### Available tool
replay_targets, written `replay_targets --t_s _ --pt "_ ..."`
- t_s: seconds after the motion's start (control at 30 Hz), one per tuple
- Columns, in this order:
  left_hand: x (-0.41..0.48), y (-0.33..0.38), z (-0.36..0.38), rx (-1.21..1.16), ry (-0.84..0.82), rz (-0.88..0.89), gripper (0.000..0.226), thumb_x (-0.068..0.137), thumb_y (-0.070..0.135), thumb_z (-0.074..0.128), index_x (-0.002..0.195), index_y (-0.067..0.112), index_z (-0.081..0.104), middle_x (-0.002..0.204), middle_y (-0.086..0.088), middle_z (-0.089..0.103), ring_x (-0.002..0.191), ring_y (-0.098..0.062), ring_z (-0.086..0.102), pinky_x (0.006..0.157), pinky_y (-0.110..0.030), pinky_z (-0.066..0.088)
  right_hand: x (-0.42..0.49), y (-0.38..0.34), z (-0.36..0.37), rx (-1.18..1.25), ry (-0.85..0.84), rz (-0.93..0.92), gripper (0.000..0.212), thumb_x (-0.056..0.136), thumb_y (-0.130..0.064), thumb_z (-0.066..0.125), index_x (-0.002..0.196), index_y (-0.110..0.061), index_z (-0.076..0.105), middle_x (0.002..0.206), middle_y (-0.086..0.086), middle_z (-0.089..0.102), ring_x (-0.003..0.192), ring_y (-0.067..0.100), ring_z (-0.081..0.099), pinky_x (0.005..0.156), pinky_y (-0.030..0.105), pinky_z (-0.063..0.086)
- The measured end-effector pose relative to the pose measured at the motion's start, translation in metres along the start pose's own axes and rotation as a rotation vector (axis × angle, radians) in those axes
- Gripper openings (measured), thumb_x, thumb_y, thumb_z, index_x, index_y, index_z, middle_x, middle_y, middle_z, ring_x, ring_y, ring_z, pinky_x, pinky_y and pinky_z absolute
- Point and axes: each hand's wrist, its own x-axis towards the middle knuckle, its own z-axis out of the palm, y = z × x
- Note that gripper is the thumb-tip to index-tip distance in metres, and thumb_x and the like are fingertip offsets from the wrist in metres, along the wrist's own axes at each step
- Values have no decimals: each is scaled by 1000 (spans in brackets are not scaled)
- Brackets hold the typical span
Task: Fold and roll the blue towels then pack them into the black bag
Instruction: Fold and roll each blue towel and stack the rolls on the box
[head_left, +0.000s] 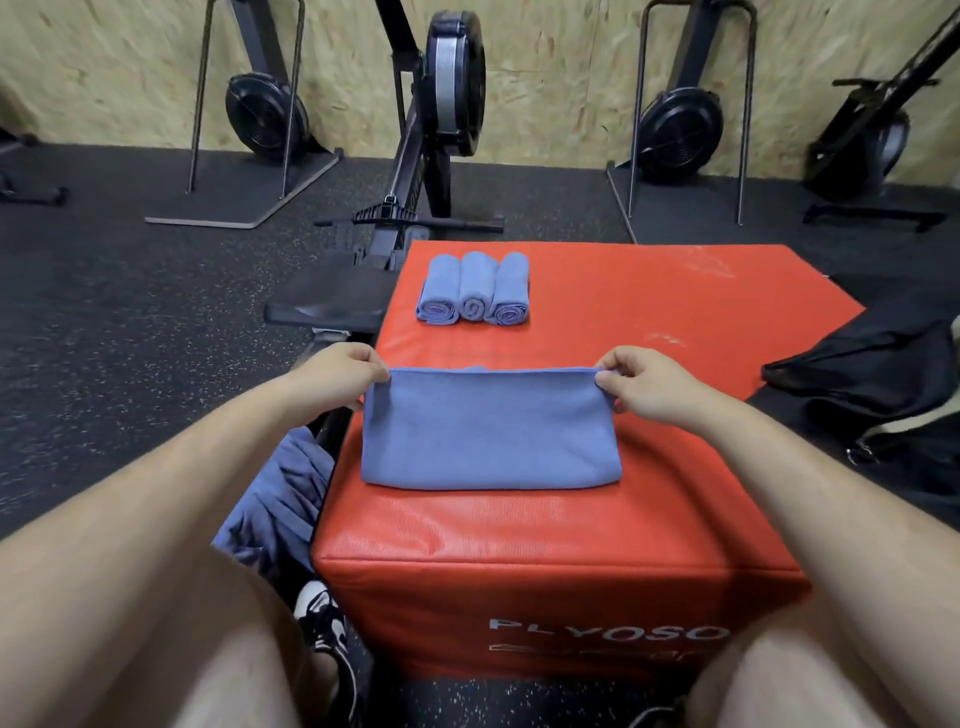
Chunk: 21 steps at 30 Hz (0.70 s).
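Black bag (862, 371) partly beyond right edge

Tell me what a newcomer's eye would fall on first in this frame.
The bright red box fills the centre; a folded blue towel lies on its near half, far corners pinched by the left hand and right hand. Three rolled towels sit side by side farther back on the box, and the black bag lies off its right side.

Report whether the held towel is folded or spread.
Folded: towel doubled with rounded near edge; left hand, right hand pinch far corners.
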Motion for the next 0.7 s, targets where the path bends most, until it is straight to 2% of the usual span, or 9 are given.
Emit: replay_targets --t_s 0.03,0.1,0.17,0.27,0.37,0.53,0.7 --pt "10 -1 4 -1 32 -10 10 91 10 60 81 12 62 80 -7 59 77 -20 56 70 -35 52 10 3 5 -20 18 2 9 97 -11 56 94 -11 64 82 6 67 72 20 61 77 43 55" --pt "28 -3 12 49 108 -12 14 88 11 60 75 13 63 74 -5 60 72 -21 55 69 -32 50 26 8 14 -94 61 -7 9 96 -14 56 92 -15 64 87 3 68 79 20 61 74 35 50" --pt "41 -4 21 122 174 -5 13 88 13 58 77 12 65 71 -4 62 67 -21 55 64 -29 46 39 12 23 -154 99 -7 9 96 -16 56 94 -16 65 91 2 68 85 21 61 73 30 42" --pt "55 -12 32 190 229 9 14 88 14 53 81 6 63 72 -6 65 64 -21 55 56 -27 41 54 16 31 -182 110 11 10 95 -17 56 94 -15 65 93 4 68 87 23 60 76 32 44" --pt "65 -20 41 256 229 26 18 86 14 53 72 8 62 65 -9 66 60 -24 58 49 -26 38 65 21 37 -209 107 16 8 93 -16 58 89 -17 65 92 10 65 92 25 57 76 28 40" --pt "75 -26 48 270 216 8 13 87 14 57 75 11 62 64 -2 65 63 -20 57 52 -24 37 72 23 45 -240 105 45 9 93 -14 62 93 -10 70 82 3 62 80 21 54 67 26 31" --pt "77 -30 41 268 246 -41 23 86 14 56 73 -3 65 66 -19 69 62 -26 58 58 -31 43 74 24 39 -229 148 118 10 95 -14 57 90 -14 65 90 6 66 86 25 59 70 27 36"
